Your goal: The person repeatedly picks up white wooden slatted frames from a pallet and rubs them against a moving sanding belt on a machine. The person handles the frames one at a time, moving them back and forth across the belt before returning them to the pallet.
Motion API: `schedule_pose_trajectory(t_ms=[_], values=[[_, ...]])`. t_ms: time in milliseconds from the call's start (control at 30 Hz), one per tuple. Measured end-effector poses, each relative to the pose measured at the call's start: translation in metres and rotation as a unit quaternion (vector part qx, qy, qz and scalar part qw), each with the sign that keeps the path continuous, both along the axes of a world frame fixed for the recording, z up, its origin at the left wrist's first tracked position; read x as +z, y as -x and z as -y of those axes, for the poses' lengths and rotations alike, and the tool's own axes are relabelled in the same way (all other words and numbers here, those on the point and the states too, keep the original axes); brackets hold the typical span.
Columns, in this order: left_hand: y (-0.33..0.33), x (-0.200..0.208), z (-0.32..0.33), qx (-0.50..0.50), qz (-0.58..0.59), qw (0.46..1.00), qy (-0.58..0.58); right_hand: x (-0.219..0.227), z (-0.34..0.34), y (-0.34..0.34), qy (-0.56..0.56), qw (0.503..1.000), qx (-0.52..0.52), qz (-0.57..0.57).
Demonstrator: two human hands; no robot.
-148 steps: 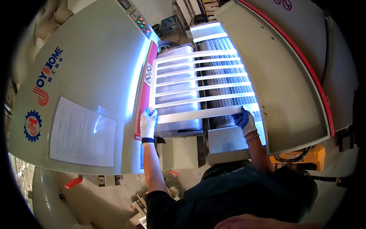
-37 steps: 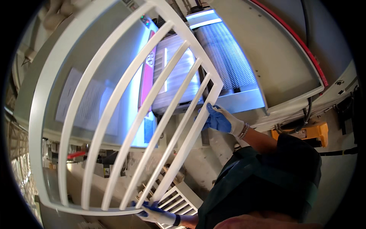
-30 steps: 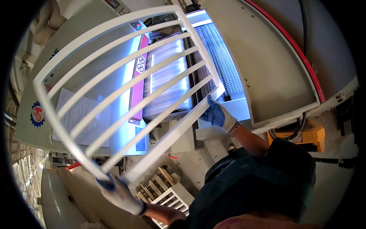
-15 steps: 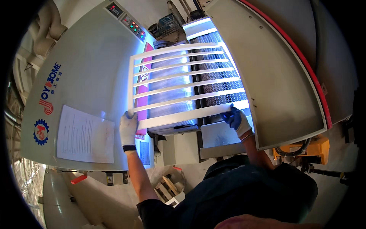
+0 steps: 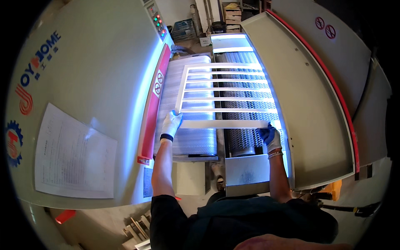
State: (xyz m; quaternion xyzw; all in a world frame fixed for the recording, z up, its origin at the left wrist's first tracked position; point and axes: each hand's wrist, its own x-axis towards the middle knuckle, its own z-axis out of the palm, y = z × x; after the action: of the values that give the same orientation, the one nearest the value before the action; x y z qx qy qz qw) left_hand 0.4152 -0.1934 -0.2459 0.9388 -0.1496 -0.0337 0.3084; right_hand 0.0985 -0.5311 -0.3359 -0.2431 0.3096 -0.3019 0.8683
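Note:
A white slatted frame [image 5: 221,124] spans two conveyor belts, its wide rail toward me and several thin slats beyond. At its near left corner, my left hand [image 5: 171,125] in a white glove grips it, fingers closed. My right hand [image 5: 270,136], in a glove with blue fingers, is closed on the right end of the wide rail. The frame's right end reaches the bright opening of the right-hand machine. Under its left part lies a pale woven belt [image 5: 191,143]; under its right part, a metal mesh belt [image 5: 239,139].
On the left stands a large pale machine housing [image 5: 91,83] with a red guard strip [image 5: 154,108] and a taped paper sheet [image 5: 75,154]. To the right rises a hood [image 5: 308,112] with a red edge. A blue crate [image 5: 183,31] and black bucket [image 5: 218,27] sit behind.
The frame has moved right and away from the left housing, with both hands still on it. My view has shifted, bringing more of the belts into sight.

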Motion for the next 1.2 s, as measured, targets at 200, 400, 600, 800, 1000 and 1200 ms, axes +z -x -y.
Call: schedule_pose_trajectory(t_ms=[200, 400, 600, 800, 1000, 1200], values=[[-0.011, -0.025, -0.014, -0.051, 0.043, 0.998, 0.002, -0.04, 0.036, -0.007, 0.003, 0.995, 0.096, -0.027], [0.053, -0.024, -0.059, -0.006, 0.317, 0.947, -0.044, -0.045, 0.047, -0.019, -0.034, 0.95, 0.278, -0.139], [0.262, 0.001, -0.114, 0.076, 0.368, 0.927, -0.003, -0.006, 0.055, -0.019, 0.09, 0.949, 0.215, -0.213], [0.476, -0.107, -0.22, 0.215, -0.017, 0.976, 0.039, 0.091, -0.059, -0.028, 0.176, 0.896, 0.403, 0.059], [0.644, -0.236, -0.334, 0.482, -0.352, 0.801, 0.046, 0.14, -0.258, 0.031, -0.027, 0.743, 0.66, 0.107], [0.766, -0.335, -0.44, 0.555, -0.454, 0.697, 0.015, -0.018, -0.492, 0.131, 0.175, 0.598, 0.779, -0.063]])
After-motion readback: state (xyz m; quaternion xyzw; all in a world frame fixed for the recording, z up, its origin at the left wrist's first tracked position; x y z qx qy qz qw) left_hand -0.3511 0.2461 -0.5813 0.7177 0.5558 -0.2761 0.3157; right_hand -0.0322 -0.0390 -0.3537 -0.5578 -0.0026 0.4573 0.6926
